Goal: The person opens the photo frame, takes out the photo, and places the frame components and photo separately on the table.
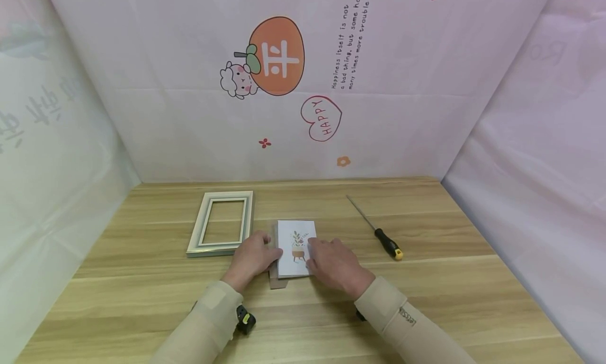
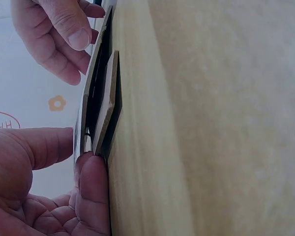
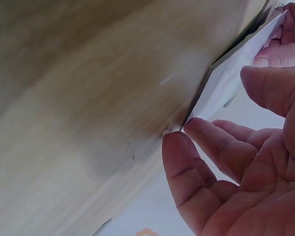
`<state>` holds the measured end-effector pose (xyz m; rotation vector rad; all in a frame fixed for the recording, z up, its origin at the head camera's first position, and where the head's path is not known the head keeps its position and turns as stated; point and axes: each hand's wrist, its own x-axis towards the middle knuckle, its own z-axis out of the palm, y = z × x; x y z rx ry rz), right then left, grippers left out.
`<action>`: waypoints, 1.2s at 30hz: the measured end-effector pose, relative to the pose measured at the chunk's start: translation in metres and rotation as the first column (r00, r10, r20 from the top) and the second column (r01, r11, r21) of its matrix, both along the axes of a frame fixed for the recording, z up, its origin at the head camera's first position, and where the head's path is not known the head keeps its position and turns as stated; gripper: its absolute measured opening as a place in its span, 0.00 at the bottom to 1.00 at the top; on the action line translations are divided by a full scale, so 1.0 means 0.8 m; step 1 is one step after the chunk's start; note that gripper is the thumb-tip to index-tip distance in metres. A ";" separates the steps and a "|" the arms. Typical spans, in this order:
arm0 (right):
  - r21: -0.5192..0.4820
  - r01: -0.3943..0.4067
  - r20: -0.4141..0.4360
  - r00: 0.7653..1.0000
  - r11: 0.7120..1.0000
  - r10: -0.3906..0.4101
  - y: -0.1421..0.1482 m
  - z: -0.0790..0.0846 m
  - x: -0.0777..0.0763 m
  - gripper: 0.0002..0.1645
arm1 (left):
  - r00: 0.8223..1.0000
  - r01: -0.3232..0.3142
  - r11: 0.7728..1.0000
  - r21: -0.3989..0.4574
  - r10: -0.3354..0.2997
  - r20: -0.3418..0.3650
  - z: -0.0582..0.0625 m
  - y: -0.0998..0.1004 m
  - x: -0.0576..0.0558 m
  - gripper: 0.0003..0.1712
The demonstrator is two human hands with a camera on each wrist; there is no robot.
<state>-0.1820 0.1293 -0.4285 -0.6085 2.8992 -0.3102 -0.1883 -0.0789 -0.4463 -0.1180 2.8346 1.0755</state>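
Observation:
A white picture card printed with a potted plant lies over a brown backing board, whose edge shows at the left and lower left. My left hand pinches the left edge of this stack, thumb on the card's face and fingers underneath. In the left wrist view a stand leg juts from the board's back, beside the left fingers. My right hand is at the card's right edge, its fingertips touching there. The right thumb stands apart from those fingers in the right wrist view.
An empty picture frame, pale with a silvery edge, lies on the wooden table left of the card. A screwdriver with a black and yellow handle lies to the right. A printed white curtain hangs behind the table.

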 end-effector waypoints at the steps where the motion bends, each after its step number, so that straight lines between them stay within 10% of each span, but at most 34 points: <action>1: -0.006 0.005 0.004 1.000 1.000 -0.005 0.000 0.000 -0.001 0.26 | 1.000 0.001 1.000 0.001 -0.001 0.001 0.000 0.000 0.000 0.26; 18: -0.143 0.078 0.059 0.996 0.987 -0.070 0.008 0.000 -0.010 0.32 | 1.000 -0.002 1.000 0.015 0.002 0.003 -0.001 0.000 0.000 0.21; 36: -0.419 0.381 0.358 0.904 0.824 -0.236 0.017 0.005 -0.037 0.35 | 1.000 0.000 0.999 -0.045 -0.001 -0.018 -0.005 0.001 -0.002 0.22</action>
